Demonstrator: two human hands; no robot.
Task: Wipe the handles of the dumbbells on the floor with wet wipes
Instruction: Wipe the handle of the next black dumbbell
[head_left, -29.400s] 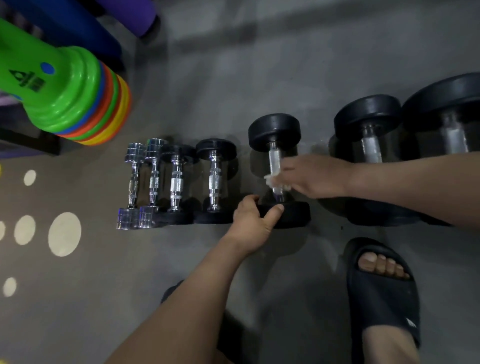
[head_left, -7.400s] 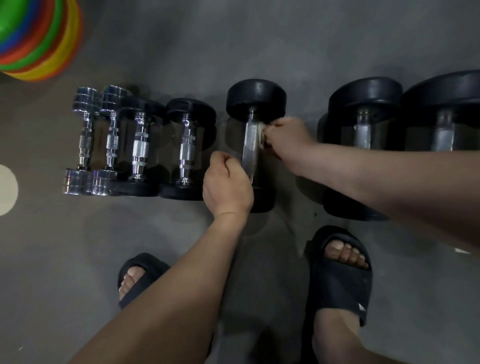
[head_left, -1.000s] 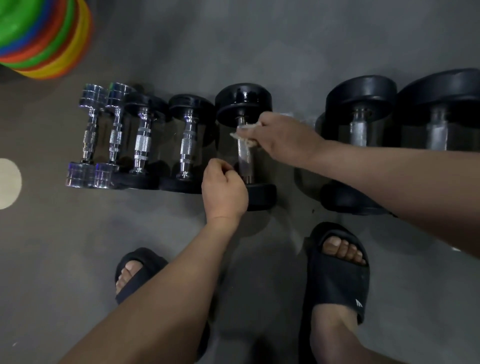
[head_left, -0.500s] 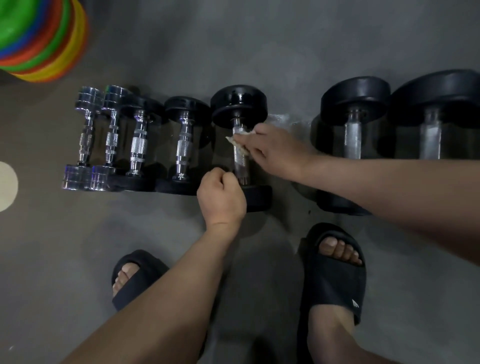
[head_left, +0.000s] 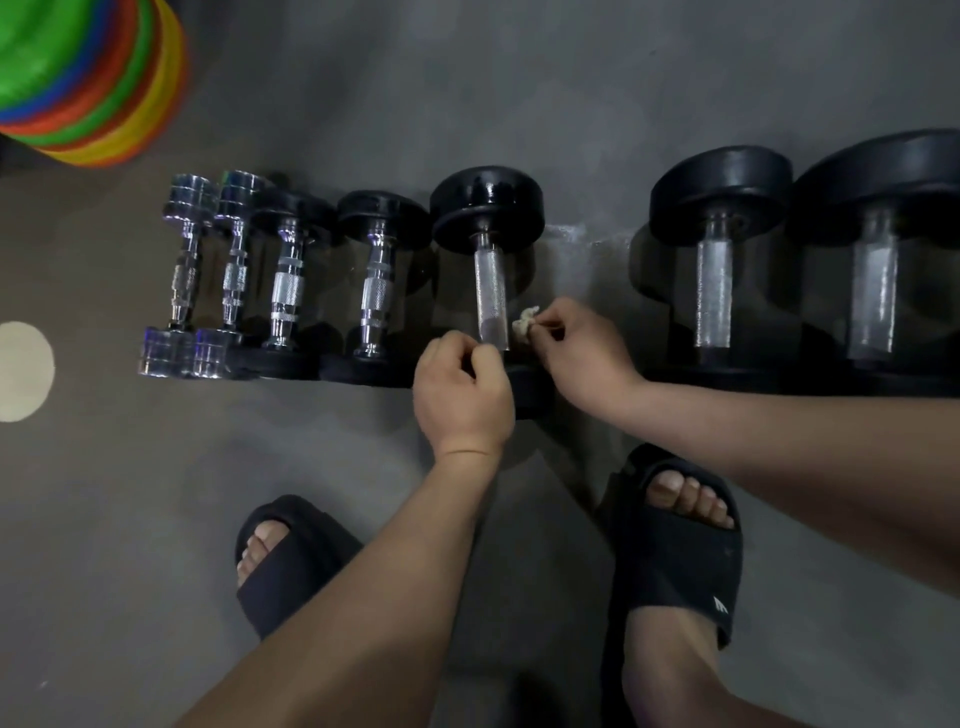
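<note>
The right hand (head_left: 576, 358), fingers pinching the wet wipe (head_left: 525, 325), had slid down to the near end of the handle (head_left: 491, 291). The left hand (head_left: 462, 389), fingers curled, gripped that dumbbell (head_left: 487, 208) on the floor (head_left: 156, 519). This handle seemed finished.

Gym: row of dumbbells (head_left: 488, 208) graded by size on grey floor (head_left: 415, 93); stacked coloured training cones (head_left: 88, 88) nearby.

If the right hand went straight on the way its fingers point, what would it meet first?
The right hand would likely meet the nearest dumbbell's handle near its lower end, wipe first; depth is unclear.
</note>
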